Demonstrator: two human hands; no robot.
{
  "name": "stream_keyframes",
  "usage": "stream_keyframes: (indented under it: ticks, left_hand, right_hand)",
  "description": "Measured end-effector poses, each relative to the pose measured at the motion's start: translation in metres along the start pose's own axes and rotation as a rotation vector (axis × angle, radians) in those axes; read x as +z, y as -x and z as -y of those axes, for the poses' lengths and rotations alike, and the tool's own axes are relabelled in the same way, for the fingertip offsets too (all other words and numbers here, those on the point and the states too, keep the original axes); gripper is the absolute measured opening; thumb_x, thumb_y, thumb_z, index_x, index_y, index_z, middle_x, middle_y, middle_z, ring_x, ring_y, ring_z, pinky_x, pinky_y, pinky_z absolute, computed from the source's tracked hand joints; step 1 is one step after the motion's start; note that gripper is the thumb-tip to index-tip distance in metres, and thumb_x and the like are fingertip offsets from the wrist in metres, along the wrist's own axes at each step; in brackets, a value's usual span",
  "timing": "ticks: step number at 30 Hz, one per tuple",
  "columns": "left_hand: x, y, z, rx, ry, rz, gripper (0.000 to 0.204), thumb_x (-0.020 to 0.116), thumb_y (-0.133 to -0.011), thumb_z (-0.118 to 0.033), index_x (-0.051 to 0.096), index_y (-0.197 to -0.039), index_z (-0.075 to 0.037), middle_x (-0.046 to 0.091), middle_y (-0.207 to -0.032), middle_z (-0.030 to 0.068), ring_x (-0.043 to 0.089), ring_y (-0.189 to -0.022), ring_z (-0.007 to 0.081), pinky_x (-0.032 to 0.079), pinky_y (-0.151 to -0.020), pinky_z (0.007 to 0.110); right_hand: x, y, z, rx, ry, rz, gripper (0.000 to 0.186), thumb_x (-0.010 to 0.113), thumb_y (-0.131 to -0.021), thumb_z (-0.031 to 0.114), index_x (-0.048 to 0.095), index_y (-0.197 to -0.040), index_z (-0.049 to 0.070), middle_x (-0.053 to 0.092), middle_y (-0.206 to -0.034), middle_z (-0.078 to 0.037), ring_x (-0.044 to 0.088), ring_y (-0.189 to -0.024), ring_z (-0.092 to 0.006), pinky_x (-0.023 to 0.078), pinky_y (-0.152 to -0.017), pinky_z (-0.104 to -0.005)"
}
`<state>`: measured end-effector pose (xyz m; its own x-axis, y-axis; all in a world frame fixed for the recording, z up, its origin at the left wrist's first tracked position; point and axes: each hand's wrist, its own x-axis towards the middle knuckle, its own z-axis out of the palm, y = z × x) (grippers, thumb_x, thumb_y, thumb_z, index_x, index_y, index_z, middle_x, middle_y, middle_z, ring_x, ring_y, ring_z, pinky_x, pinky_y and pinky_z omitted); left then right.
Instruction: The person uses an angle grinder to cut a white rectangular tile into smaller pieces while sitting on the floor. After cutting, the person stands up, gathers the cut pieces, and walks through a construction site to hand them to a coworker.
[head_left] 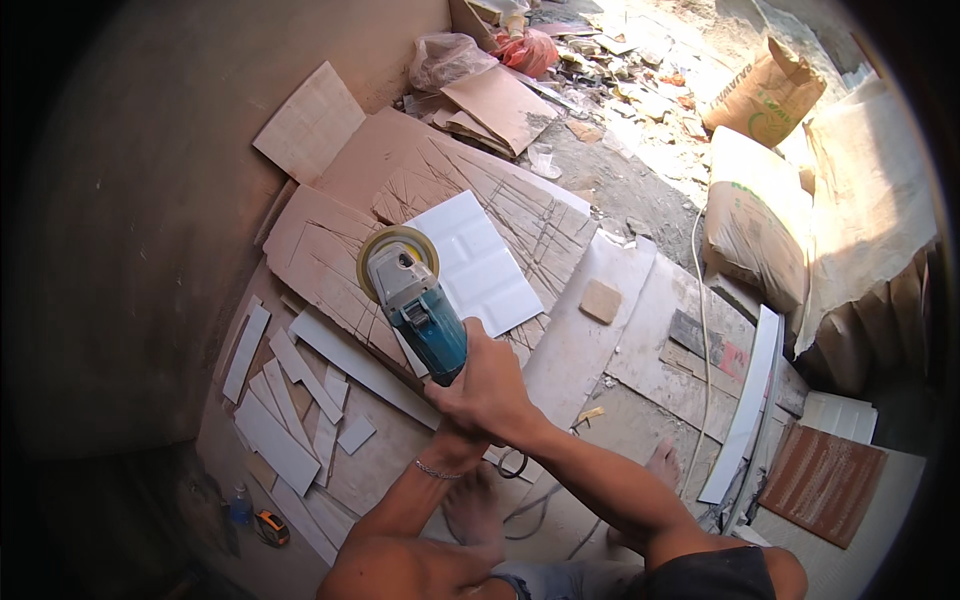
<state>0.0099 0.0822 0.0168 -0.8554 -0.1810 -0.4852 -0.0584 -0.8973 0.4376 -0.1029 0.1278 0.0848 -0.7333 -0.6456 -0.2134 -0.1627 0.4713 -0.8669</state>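
Gripping grinder (436,332) in right hand (488,385); left hand (462,432) against it, grip mostly hidden. Tile (485,250) sits on scored board (322,232), disc (418,241) at its far-left edge. Offcuts (277,440) near left suggest cuts done; this tile looks unfinished.

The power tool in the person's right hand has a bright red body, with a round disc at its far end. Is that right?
Not quite: the head view shows the body of the power tool is blue-green, not red. The right hand does hold it, and the round disc is at its far end.
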Motion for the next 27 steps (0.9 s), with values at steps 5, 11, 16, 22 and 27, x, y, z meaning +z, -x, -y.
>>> stream_keyframes:
  ticks: [5,11,16,22,27]
  left_hand:
    - [-0.073,0.002,-0.011,-0.200,-0.398,0.435,0.076,0.081,-0.064,0.003,0.057,-0.137,-0.003,0.061,-0.125,0.0090,0.063,-0.113,0.0251,0.053,-0.100,0.045]
    - [-0.086,0.000,-0.032,-0.299,-0.493,0.512,0.073,0.083,-0.061,0.002,0.061,-0.130,0.003,0.066,-0.119,0.0121,0.065,-0.113,0.0278,0.052,-0.103,0.045]
    - [-0.067,0.010,-0.057,0.056,-0.964,0.143,0.052,0.071,-0.080,0.002,0.060,-0.131,0.003,0.068,-0.124,0.0124,0.067,-0.118,0.0248,0.053,-0.103,0.041]
    - [-0.030,-0.010,-0.119,0.240,-0.485,-0.036,0.035,0.054,-0.107,-0.027,0.060,-0.125,0.002,0.069,-0.120,0.0102,0.068,-0.107,0.0172,0.055,-0.093,0.034]
    - [0.005,-0.058,-0.139,0.264,-0.986,-0.353,0.045,0.075,-0.096,-0.046,0.071,-0.093,-0.001,0.070,-0.088,0.0040,0.063,-0.077,0.0083,0.053,-0.070,0.028]
  right_hand:
    - [-0.001,-0.005,-0.012,-0.094,-0.263,0.255,0.056,0.082,-0.068,0.026,0.060,-0.108,-0.006,0.069,-0.085,-0.019,0.070,-0.081,-0.0305,0.056,-0.080,-0.0364]
    - [0.012,-0.014,-0.019,-0.177,-0.577,0.438,0.055,0.083,-0.066,0.028,0.063,-0.106,-0.004,0.071,-0.088,-0.010,0.068,-0.085,-0.0201,0.054,-0.084,-0.0355]
    - [0.021,-0.020,-0.007,-0.128,-0.142,0.172,0.053,0.082,-0.065,0.027,0.062,-0.102,-0.005,0.069,-0.086,-0.020,0.068,-0.080,-0.0312,0.055,-0.084,-0.0397]
    - [0.029,-0.045,0.004,0.008,-0.041,0.033,0.053,0.084,-0.067,0.020,0.053,-0.096,-0.011,0.068,-0.083,-0.033,0.071,-0.083,-0.0509,0.059,-0.076,-0.0497]
    - [0.040,-0.070,0.004,-0.043,-0.031,-0.054,0.042,0.076,-0.070,0.015,0.053,-0.093,-0.013,0.067,-0.080,-0.034,0.070,-0.081,-0.0528,0.057,-0.072,-0.0529]
